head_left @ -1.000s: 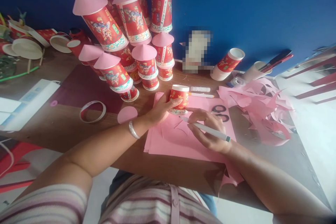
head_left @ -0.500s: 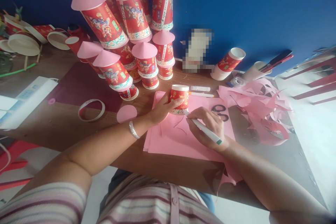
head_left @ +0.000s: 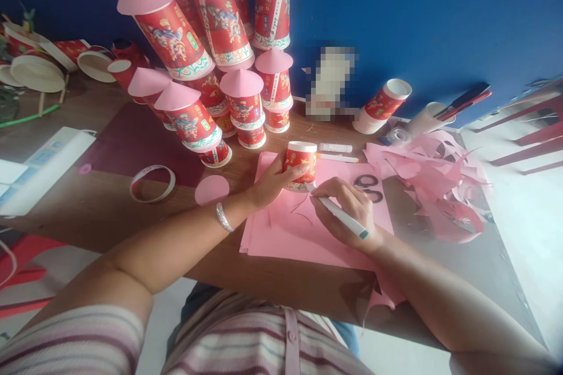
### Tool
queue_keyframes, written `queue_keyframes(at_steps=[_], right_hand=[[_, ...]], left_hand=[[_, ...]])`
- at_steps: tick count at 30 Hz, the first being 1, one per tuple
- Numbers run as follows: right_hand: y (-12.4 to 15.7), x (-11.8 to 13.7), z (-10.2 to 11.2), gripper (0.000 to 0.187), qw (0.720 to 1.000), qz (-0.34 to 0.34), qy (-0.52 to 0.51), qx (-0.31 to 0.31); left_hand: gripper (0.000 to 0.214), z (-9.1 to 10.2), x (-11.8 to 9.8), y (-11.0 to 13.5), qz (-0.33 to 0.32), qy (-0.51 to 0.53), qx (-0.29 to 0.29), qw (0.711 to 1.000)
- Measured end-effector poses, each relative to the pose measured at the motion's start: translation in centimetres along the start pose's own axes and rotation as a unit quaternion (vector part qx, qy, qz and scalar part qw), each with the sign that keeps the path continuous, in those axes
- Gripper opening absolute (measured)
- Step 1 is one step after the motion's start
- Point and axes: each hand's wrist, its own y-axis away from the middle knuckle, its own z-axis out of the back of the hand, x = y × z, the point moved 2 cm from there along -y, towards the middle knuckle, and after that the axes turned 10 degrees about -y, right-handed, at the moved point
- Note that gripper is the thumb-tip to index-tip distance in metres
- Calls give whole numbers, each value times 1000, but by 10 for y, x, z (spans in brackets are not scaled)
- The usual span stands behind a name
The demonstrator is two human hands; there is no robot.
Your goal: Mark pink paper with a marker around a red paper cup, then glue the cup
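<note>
My left hand [head_left: 269,183] grips a red patterned paper cup [head_left: 301,163] that stands upside down on a stack of pink paper sheets [head_left: 303,234]. A white pen [head_left: 342,218] sits in my right hand [head_left: 347,211], fingers closed round it, its tip touching the paper right at the cup's base. A silver bracelet circles my left wrist. Black scissors [head_left: 368,186] lie on the pink paper just beyond my right hand.
Behind stand several red cups with pink paper cones [head_left: 220,58], stacked in tiers. A pink paper disc [head_left: 212,190] and a tape roll [head_left: 152,184] lie to the left. Pink paper scraps [head_left: 433,179] pile on the right. Another cup [head_left: 383,105], two glue sticks [head_left: 335,148] and a blue wall are further back.
My right hand swung the pen from lying across the paper to tip-first against the cup's base. My left hand kept its hold on the cup.
</note>
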Motion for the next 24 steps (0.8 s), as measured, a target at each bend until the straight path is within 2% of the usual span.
queue_keyframes(at_steps=[8,19,24], right_hand=[[0,0,3,15,1000,-4,9,11],[1,-3,1,16,1000,-5,12,-6],[-1,0,5,15,1000,9,-3,22]], left_hand=[[60,1,2,-1,-7,9,8,1000],[56,0,0,1,1,7,4,1000],[53,0,-1,1,-4,4,1,1000]])
